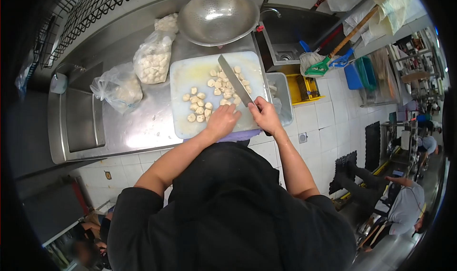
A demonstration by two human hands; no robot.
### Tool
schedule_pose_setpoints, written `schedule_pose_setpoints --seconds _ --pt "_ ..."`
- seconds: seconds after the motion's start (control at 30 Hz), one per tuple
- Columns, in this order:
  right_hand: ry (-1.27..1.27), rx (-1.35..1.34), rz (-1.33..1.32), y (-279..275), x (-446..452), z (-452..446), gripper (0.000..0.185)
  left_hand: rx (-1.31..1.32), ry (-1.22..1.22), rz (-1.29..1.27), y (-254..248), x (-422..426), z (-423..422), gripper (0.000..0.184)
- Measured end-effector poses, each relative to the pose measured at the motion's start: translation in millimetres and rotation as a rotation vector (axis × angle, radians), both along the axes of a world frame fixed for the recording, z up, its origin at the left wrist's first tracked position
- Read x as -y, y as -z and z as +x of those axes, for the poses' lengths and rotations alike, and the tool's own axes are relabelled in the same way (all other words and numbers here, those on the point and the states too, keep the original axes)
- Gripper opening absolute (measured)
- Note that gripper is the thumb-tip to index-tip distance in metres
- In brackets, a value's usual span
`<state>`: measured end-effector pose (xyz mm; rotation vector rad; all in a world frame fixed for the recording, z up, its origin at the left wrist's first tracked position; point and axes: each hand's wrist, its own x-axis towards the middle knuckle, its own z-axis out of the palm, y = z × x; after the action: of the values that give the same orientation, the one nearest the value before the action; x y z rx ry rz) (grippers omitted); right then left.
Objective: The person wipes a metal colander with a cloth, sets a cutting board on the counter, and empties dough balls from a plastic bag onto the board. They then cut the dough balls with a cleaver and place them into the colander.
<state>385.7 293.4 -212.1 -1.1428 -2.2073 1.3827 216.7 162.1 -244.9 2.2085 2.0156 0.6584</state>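
Observation:
A white cutting board (pixel 183 73) lies on the steel counter, with several pale, roundish pieces (pixel 194 99) in a left group and more pieces (pixel 218 84) in a right group. My right hand (pixel 264 115) is closed round the handle of a large knife (pixel 234 80), whose blade slants up and left over the right group. Near the board's front edge, my left hand (pixel 223 121) rests with its fingers bent beside the pieces, left of the knife handle. What lies under its fingertips is hidden.
Plastic bags of pale pieces (pixel 153 59) stand left of the board. Behind it is a steel colander (pixel 219 18). A grey bin (pixel 284 92) sits against the counter's right side. A sink (pixel 85 114) is far left. Another person (pixel 404 204) is at the lower right.

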Motion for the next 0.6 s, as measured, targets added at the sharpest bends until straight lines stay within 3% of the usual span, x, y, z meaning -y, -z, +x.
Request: schedule_pose_setpoints --seconds 0.1,0.17,0.3,0.37,0.5,0.6 --pt "-0.027 0.022 -0.100 1.6 1.9 -4.2 0.031 0.062 0.007 -0.035 -16.1 13.3 -6.2 0.020" --pt "-0.062 -0.023 -0.149 12.8 12.6 -8.1 0.030 0.231 -0.195 0.154 -32.2 23.2 -18.9 0.021" --pt "-0.107 0.029 -0.201 14.3 33.4 -18.2 0.029 0.446 -0.413 0.189 -28.1 25.9 -72.6 0.024" --pt "-0.116 0.079 -0.138 20.6 34.7 -22.6 0.027 0.529 -0.461 0.070 -27.1 14.6 -93.6 0.026" --pt "-0.136 0.137 0.045 20.9 34.8 -32.9 0.022 0.524 -0.386 0.007 -5.1 -11.8 -106.4 0.025" --pt "-0.130 0.202 0.136 23.8 41.9 -43.4 0.020 0.373 -0.236 -0.078 7.2 -19.5 -109.6 0.026"
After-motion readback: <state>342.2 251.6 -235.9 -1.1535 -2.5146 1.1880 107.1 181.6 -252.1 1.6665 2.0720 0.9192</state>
